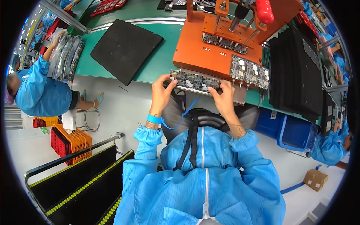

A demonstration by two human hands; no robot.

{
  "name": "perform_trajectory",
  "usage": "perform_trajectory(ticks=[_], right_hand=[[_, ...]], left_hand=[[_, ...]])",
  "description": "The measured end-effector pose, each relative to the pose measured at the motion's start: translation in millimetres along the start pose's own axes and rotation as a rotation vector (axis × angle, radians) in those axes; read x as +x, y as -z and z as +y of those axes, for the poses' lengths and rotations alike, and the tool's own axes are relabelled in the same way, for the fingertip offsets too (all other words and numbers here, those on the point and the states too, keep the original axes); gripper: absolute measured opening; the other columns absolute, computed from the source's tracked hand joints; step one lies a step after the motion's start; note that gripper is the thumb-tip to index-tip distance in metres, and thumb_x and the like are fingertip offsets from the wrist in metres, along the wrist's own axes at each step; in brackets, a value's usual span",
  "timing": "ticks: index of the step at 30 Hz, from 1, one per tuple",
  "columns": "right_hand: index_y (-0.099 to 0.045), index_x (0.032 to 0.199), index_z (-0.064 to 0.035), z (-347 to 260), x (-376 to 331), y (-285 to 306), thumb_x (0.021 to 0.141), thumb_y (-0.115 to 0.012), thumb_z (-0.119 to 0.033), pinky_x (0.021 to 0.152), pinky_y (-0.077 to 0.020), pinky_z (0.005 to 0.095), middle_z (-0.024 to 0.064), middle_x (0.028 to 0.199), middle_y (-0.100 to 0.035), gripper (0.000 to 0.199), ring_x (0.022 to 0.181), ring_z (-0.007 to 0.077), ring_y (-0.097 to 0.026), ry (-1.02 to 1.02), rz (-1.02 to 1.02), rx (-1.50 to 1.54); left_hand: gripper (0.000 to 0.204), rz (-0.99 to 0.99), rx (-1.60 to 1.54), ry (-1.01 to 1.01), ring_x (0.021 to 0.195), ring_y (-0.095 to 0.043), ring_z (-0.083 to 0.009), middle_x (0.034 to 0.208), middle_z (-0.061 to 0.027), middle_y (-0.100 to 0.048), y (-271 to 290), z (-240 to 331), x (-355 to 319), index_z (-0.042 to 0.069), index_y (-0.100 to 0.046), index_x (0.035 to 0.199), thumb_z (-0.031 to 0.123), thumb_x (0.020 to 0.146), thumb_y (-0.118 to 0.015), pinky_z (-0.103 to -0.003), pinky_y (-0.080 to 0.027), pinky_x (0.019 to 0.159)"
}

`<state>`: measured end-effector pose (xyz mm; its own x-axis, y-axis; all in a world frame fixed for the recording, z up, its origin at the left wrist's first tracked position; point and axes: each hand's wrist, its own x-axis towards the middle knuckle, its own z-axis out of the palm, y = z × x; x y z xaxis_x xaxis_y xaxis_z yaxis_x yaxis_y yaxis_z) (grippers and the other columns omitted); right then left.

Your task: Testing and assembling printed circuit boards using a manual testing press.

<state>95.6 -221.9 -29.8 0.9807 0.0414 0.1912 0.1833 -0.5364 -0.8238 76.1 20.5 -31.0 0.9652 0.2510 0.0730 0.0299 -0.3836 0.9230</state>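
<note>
A strip of joined black circuit boards (195, 80) is held level in front of the orange press. My left hand (162, 93) pinches its left end between thumb and fingers; a blue wrist strap circles that wrist. On the other end, my right hand (224, 96) grips the strip the same way. Beyond it stands the orange press fixture (191, 41) with a red-knobbed lever (264, 12). Under the press head sits another row of circuit boards (225, 44). A further circuit board panel (250, 71) with round white parts rests at the fixture's right front corner.
A black foam sheet (125, 50) lies on the green bench (90, 47), left of the press. Black sheets (294, 71) are stacked at right. Blue bins (296, 131) stand below. A rack (75, 176) and orange crates (77, 138) are at lower left. Co-workers sit on both sides.
</note>
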Motion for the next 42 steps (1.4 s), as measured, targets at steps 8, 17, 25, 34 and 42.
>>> perform_trajectory(ticks=[8,17,25,34,42], right_hand=[[-0.063,0.096,0.0019,11.7,3.1,7.5,0.079,-0.073,-0.021,0.086,-0.0372,0.0397,0.0125,0.101,-0.06,0.03,0.094,0.0309,-0.05,0.247,0.036,-0.145],[-0.063,0.1,0.0005,25.1,-7.4,-19.4,0.089,-0.063,-0.011,0.084,-0.0477,0.0396,0.0168,0.1,-0.064,0.015,0.092,0.031,-0.06,0.19,0.056,-0.076],[-0.051,0.112,0.0103,27.6,10.0,-9.2,0.1,-0.051,-0.033,0.082,-0.0461,0.0408,0.0274,0.1,-0.058,0.044,0.089,0.0329,-0.057,0.168,0.021,-0.059],[-0.051,0.115,0.0132,85.9,64.3,-30.3,0.097,-0.057,-0.034,0.079,-0.0494,0.0396,0.0302,0.1,-0.059,0.05,0.093,0.0361,-0.06,0.338,0.075,-0.031],[-0.055,0.109,0.0096,49.9,30.5,-25.7,0.093,-0.064,-0.029,0.082,-0.0493,0.0414,0.0263,0.1,-0.062,0.043,0.089,0.035,-0.061,0.428,0.065,0.151]], left_hand=[[0.021,-0.096,0.079,-0.122,0.073,-0.058,-0.0189,0.081,-0.0085,-0.064,3.0,11.1,13.6,0.0,-0.059,0.097,0.009,0.081,-0.071,-0.031,-0.045,0.066],[0.026,0.382,0.092,-0.355,0.077,-0.057,-0.0363,0.082,-0.0153,-0.06,-17.9,-8.2,-7.3,0.004,-0.063,0.083,0.022,0.07,-0.076,-0.042,-0.046,0.067],[0.042,0.381,-0.036,-0.245,0.088,-0.053,-0.0331,0.084,-0.0124,-0.059,-38.0,-5.3,-6.8,0.003,-0.058,0.079,0.045,0.081,-0.066,-0.043,-0.04,0.08],[0.042,0.591,0.089,-0.213,0.08,-0.056,-0.0361,0.073,-0.0198,-0.059,-61.0,-10.5,35.2,0.0,-0.065,0.074,0.041,0.072,-0.072,-0.045,-0.043,0.073],[0.049,0.44,0.174,-0.488,0.088,-0.056,-0.0348,0.085,-0.0155,-0.057,-57.8,-9.2,-18.5,0.0,-0.057,0.093,0.04,0.071,-0.074,-0.044,-0.044,0.075]])
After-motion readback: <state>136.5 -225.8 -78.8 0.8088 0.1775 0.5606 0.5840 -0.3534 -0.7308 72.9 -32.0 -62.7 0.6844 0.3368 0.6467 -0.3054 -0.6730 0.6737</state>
